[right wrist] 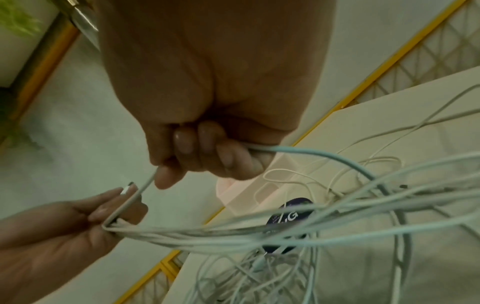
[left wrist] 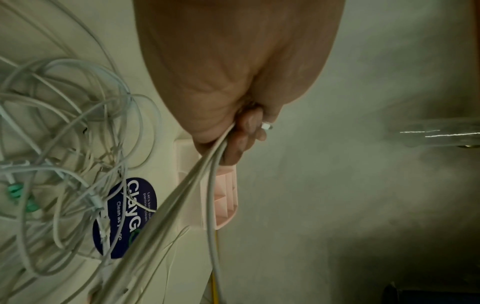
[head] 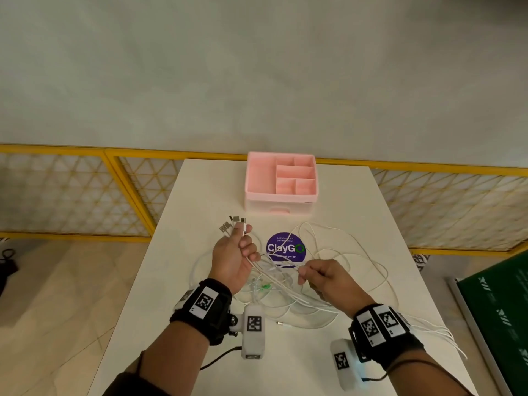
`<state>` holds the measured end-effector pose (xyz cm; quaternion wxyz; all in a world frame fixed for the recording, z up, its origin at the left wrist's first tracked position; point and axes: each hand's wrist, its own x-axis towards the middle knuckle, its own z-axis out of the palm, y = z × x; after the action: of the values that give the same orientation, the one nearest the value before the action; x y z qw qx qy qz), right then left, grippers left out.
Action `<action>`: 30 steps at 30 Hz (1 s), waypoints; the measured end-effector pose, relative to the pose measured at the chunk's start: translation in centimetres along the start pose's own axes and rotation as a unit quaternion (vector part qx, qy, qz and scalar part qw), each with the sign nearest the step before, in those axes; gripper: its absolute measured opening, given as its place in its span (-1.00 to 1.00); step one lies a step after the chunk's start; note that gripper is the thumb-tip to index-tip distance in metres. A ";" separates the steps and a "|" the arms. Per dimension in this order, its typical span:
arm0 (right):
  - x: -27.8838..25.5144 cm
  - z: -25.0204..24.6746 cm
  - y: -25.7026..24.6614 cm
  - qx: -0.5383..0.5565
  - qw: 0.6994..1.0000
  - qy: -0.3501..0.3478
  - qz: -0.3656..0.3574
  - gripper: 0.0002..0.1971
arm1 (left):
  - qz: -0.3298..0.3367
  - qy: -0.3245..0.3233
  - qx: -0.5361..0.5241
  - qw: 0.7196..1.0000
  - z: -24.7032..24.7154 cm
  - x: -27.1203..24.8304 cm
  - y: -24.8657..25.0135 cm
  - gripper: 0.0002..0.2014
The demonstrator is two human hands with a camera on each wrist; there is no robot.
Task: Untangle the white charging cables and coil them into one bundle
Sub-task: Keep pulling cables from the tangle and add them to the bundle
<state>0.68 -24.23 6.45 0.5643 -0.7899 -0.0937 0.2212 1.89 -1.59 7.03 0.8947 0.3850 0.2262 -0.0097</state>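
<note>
Across the lower middle of the head view, white cables (head: 323,281) sprawl toward the table's right edge (head: 411,252), left hand (head: 233,258) raised clutching gathered plug ends, right hand (head: 328,278) pinching one strand.

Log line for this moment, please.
left hand: grips gathered plug ends | right hand: pinches one cable | white cables: tangled on table | bundle: not coiled
</note>
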 end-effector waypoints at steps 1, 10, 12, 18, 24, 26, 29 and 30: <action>0.1 -0.1 -0.1 -0.024 1.000 -0.005 -0.005 -0.70 | 0.009 0.001 0.001 1.000 0.0 0.0 0.1 -0.72; 2.8 -5.4 5.1 -0.312 0.921 0.197 0.123 -0.76 | 0.037 0.002 0.013 0.999 -0.4 -0.2 2.4 -0.65; 3.8 -5.7 4.1 -0.293 0.919 0.232 0.125 -0.76 | 0.025 -0.004 0.021 0.999 -0.3 -0.4 1.9 -0.65; 5.4 -5.0 0.2 0.072 0.969 0.204 0.118 -0.71 | 0.013 -0.006 0.032 0.999 -0.8 -0.5 2.7 -0.66; 5.1 -4.7 -9.3 0.309 0.926 0.173 -0.131 -0.75 | 0.028 0.012 0.067 0.997 -0.8 -0.7 1.7 -0.67; 4.3 -4.0 -12.8 0.291 0.920 0.151 -0.212 -0.80 | 0.039 0.006 0.086 0.995 -0.5 -0.9 1.4 -0.67; 3.3 -2.9 -15.9 0.241 0.920 0.091 -0.296 -0.88 | 0.059 -0.024 0.123 0.990 0.1 -1.2 1.3 -0.61; 3.1 -2.5 -16.3 0.229 0.924 0.065 -0.300 -0.82 | 0.058 -0.031 0.125 0.990 0.4 -1.3 1.5 -0.64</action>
<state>6.23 -19.50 21.53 0.7745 -0.5869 -0.2358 0.0049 1.18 -1.06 8.81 0.8451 0.5059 0.1729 0.0019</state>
